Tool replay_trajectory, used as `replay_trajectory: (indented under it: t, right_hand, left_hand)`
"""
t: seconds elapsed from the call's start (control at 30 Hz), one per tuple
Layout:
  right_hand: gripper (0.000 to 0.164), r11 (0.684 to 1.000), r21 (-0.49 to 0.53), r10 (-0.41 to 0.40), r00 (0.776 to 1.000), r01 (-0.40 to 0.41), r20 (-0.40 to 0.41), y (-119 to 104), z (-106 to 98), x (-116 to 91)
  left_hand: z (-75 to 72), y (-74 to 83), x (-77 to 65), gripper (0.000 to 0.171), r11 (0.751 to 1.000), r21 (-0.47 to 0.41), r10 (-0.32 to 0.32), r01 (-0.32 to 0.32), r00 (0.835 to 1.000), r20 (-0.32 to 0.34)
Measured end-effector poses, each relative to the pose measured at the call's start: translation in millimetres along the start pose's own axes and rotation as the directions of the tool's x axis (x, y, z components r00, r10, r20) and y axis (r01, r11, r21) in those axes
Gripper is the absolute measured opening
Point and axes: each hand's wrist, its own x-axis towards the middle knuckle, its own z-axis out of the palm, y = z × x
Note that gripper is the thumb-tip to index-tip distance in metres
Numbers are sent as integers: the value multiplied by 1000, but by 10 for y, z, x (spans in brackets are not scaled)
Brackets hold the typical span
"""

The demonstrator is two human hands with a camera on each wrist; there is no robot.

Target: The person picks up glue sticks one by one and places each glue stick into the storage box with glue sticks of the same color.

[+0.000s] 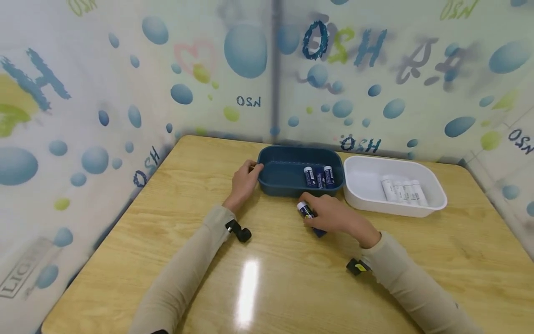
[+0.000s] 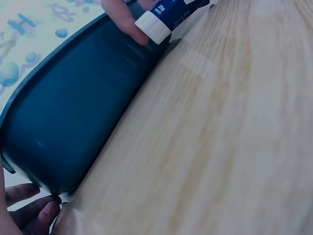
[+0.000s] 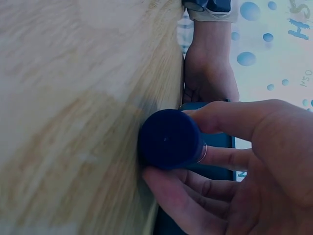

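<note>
My right hand (image 1: pixel 331 213) holds a dark blue glue stick (image 1: pixel 307 209) with a white cap, just in front of the dark blue bin (image 1: pixel 283 189). Its white end tilts toward the bin, and its round blue base (image 3: pixel 168 139) faces the right wrist camera. Thumb and fingers wrap the tube, low over the table. My left hand (image 1: pixel 243 183) grips the bin's left end, thumb at the rim; in the left wrist view its fingers (image 2: pixel 32 213) curl by the bin's corner. Inside the bin, toward its right end, lie three blue glue sticks (image 1: pixel 329 176) with white ends.
A white bin (image 1: pixel 354 200) stands against the blue bin's right end. Several white sticks (image 1: pixel 404 192) lie side by side in it. Both bins sit near the back edge of the wooden table (image 1: pixel 200 287), before a wall (image 1: pixel 308 102) printed with bubbles.
</note>
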Motion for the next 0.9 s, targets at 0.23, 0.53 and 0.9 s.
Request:
replay_trajectory:
  t: [0.23,0.53,0.9]
  right_hand:
    - [44,1000,11,-12,1000,13,-22,-15,-15,-51]
    - [43,999,15,-36,997,37,-62,-50,-93,-103]
    - [45,999,31,-30,996,32,-87,-98,-217,-185]
  left_hand:
    - [16,-13,-5,45,1000,4,-9,9,1000,6]
    - [3,-3,-38,42,1000,10,-5,5,1000,-14]
    - [1,1,-39,45,1000,20,-1,1,1000,-12]
